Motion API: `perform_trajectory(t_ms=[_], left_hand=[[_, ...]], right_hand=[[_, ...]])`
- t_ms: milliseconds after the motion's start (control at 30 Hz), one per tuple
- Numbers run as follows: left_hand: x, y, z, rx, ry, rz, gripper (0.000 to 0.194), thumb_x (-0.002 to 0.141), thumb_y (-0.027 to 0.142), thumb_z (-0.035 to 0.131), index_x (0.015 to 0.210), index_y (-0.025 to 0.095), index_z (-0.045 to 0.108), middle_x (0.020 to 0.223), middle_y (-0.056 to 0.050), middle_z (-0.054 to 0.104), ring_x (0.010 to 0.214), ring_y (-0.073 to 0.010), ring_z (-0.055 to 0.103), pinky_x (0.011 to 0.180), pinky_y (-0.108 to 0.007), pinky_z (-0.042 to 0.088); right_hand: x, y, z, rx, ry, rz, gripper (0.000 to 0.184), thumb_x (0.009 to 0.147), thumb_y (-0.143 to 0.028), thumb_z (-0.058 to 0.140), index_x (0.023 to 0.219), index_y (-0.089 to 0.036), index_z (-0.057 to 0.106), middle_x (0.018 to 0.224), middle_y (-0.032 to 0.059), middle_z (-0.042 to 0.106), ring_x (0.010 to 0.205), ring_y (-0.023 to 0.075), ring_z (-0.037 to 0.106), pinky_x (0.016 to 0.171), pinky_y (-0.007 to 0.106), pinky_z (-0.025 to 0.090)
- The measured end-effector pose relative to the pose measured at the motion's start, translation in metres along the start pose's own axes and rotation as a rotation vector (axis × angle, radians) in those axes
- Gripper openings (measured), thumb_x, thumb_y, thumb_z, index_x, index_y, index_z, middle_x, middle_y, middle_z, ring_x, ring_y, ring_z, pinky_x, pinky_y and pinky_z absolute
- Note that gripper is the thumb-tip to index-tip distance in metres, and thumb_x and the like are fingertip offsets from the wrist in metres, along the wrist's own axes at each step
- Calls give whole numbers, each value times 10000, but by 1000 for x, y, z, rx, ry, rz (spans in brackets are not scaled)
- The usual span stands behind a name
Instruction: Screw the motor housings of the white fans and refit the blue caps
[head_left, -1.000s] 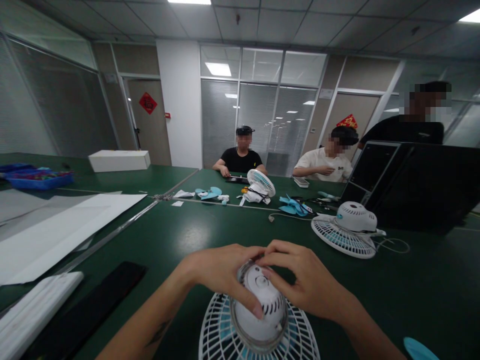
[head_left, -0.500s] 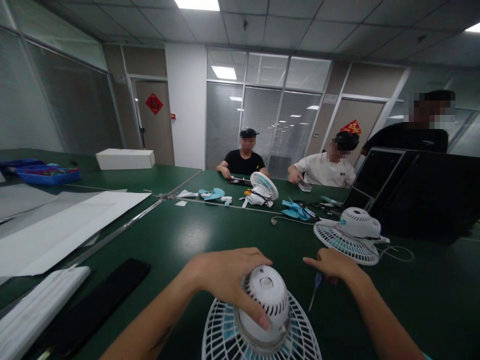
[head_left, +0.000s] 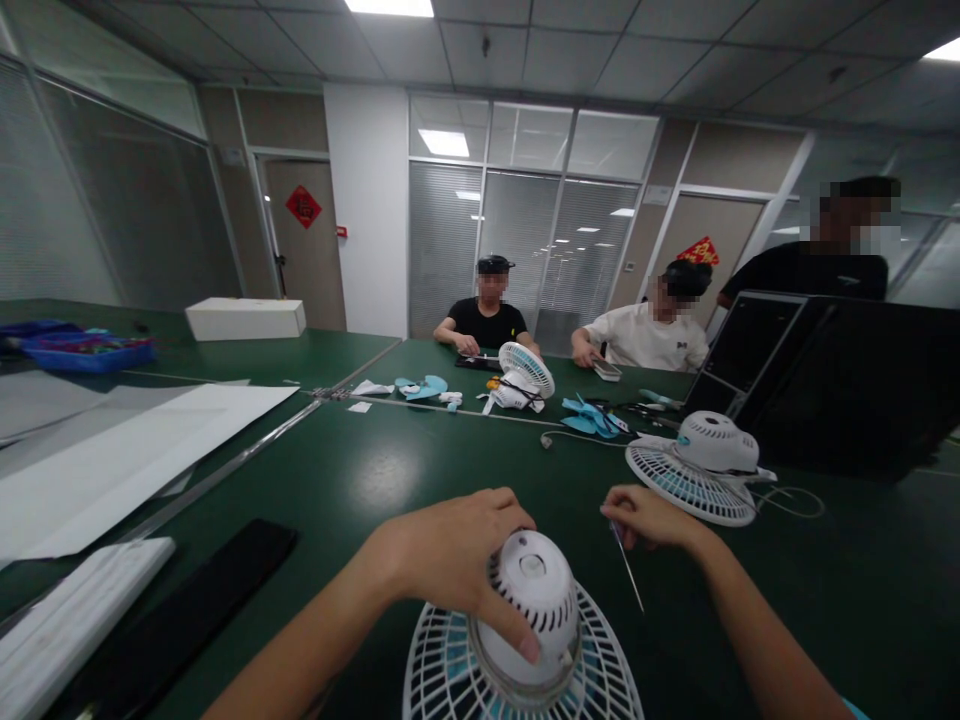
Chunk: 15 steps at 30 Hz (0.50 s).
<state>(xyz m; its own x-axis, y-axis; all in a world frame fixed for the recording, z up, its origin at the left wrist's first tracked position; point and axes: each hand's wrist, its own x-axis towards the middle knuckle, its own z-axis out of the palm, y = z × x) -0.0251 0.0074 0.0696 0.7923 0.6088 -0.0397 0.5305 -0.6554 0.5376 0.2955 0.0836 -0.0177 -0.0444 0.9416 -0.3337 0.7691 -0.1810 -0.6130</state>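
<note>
A white fan head rests grille-down on the green table in front of me, its vented motor housing upward and light blue blades showing through the grille. My left hand is wrapped over the housing from the left, thumb along its near side. To the right of the fan, my right hand pinches a screwdriver by its handle. The thin metal shaft slants down toward me, with its tip apart from the fan. My fingers hide most of the handle.
Beyond my right hand lies another white fan head with its cord. A black computer case stands behind it. Blue blades and a tilted fan lie farther back. Papers and a black slab are left. Several people are across the table.
My right hand has taken hold of the screwdriver that lay on the table and lifted it, its shaft now pointing the other way. My left hand stays on the fan housing.
</note>
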Motion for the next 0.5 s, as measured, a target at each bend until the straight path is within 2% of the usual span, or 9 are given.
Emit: perform_trajectory(t_ms=[100, 167, 233, 300, 400, 500], left_hand=[[0, 1, 0, 1, 0, -1, 808, 603, 610, 807, 1226, 140, 600, 1161, -108, 590, 1045, -290, 575, 931, -396, 467], [0, 0, 0, 3, 0, 4, 796, 601, 605, 811, 1217, 146, 604, 1157, -105, 591, 1042, -287, 579, 933, -395, 467], [0, -1, 1, 3, -1, 9, 789, 595, 608, 813, 1205, 151, 609, 1151, -101, 591, 1036, -283, 583, 927, -389, 472], [1, -2, 1, 1, -1, 11, 802, 589, 614, 813, 1209, 150, 606, 1151, -102, 589, 1032, -285, 585, 915, -388, 479], [1, -3, 1, -2, -7, 13, 827, 592, 608, 815, 1234, 136, 593, 1158, -111, 586, 1038, -295, 585, 918, -398, 479], [2, -2, 1, 5, -11, 17, 809, 607, 587, 818, 1241, 136, 593, 1161, -113, 586, 1037, -290, 587, 924, -391, 476]], right_hand=[[-11, -17, -9, 197, 201, -179, 356, 875, -448, 533, 1093, -169, 566, 822, 37, 652, 618, 126, 656, 453, 182, 445], [-19, -31, -11, 327, 328, -272, 469, 897, -481, 474, 1265, -191, 476, 891, 43, 646, 640, 131, 659, 487, 208, 491], [-27, -46, -10, 442, 433, -346, 553, 899, -523, 445, 1355, -217, 385, 952, 47, 646, 675, 133, 664, 534, 233, 538], [-36, -64, -6, 616, 517, -429, 602, 854, -552, 521, 1347, -232, 394, 964, 38, 651, 702, 136, 665, 553, 237, 561], [-50, -93, 6, 886, 574, -579, 628, 743, -520, 697, 1262, -231, 493, 901, 8, 651, 687, 133, 660, 513, 210, 559], [-63, -116, 22, 886, 576, -743, 581, 784, -490, 698, 1275, -238, 518, 889, 2, 639, 660, 130, 667, 491, 205, 557]])
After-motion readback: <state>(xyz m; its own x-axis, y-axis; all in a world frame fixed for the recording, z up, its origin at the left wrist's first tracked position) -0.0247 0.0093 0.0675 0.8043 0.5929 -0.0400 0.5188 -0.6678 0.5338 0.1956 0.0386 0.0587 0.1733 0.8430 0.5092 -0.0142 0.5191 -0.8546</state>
